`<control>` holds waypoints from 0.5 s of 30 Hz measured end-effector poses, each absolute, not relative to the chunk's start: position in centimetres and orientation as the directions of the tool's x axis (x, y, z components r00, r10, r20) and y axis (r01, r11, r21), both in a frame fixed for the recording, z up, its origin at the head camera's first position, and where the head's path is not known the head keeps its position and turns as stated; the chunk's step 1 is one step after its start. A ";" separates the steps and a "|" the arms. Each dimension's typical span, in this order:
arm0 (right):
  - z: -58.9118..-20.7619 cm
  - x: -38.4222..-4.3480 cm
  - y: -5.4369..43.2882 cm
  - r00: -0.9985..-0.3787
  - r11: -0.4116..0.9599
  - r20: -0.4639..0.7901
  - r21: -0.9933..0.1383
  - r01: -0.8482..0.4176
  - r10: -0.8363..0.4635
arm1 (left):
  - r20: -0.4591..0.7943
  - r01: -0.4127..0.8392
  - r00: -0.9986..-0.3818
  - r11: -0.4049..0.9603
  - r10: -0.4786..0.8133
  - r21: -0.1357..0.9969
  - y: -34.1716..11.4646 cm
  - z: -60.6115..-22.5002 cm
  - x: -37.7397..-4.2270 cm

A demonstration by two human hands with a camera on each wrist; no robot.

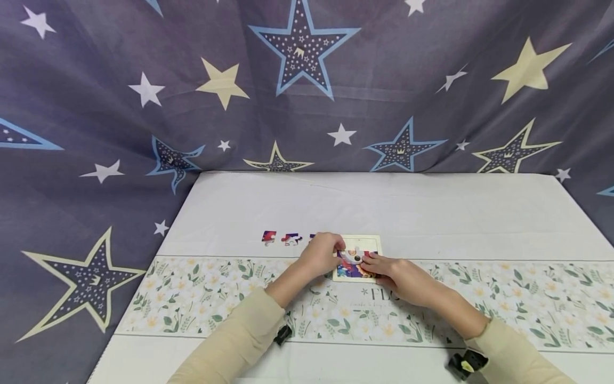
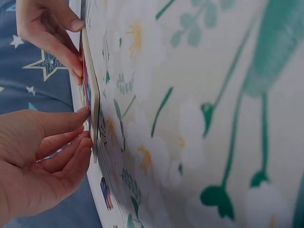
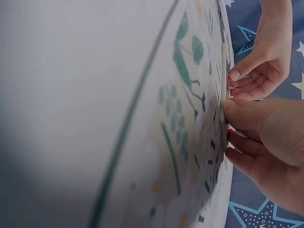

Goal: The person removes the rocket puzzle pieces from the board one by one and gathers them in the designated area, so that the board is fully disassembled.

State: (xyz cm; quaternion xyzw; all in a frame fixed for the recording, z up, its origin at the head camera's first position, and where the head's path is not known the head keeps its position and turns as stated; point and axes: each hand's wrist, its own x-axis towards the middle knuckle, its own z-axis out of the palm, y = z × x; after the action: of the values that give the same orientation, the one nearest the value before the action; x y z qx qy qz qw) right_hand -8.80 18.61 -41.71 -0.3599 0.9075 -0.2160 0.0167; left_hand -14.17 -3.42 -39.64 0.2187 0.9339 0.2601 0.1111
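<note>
A small jigsaw puzzle [image 1: 354,271] lies in a cream tray [image 1: 366,237], its colourful pieces filling the near part; bare cream backing shows at the far part. At the tray's left side is my left hand [image 1: 320,255], thumb and fingertips touching the puzzle. Whether a piece is pinched there is hidden. My right hand [image 1: 405,277] rests on the right side, fingers extended over the pieces; in the right wrist view its thumb [image 3: 235,108] touches the tray's near edge. Left of the tray lie loose puzzle pieces [image 1: 291,239], one partly behind my left hand.
A white tablecloth [image 1: 268,202] with a floral band [image 1: 216,293] covers the table. Behind and to the left hangs a dark curtain [image 1: 336,112] with stars. Black wrist devices [image 1: 467,364] sit at both beige sleeves [image 1: 240,336].
</note>
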 end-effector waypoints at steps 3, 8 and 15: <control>-41.7 -8.8 18.6 -0.740 0.647 0.126 -0.403 -0.647 -0.661 | -0.090 0.356 -0.882 0.779 0.462 0.516 -3.3 -39.6 -14.1; -41.7 -8.7 18.6 -0.742 0.650 0.124 -0.401 -0.645 -0.659 | -0.055 0.383 -0.885 0.790 0.463 0.478 -3.2 -39.6 -14.1; -41.7 -8.8 18.5 -0.747 0.660 0.116 -0.393 -0.640 -0.655 | -0.032 0.389 -0.885 0.776 0.464 0.496 -3.3 -39.5 -14.2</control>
State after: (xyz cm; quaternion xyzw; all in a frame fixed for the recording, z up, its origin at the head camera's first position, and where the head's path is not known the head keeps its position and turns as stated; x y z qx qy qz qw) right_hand -8.75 18.54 -41.70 -0.3554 0.9109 -0.2088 0.0175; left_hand -14.22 -3.26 -39.48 0.2269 0.9393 0.2456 0.0764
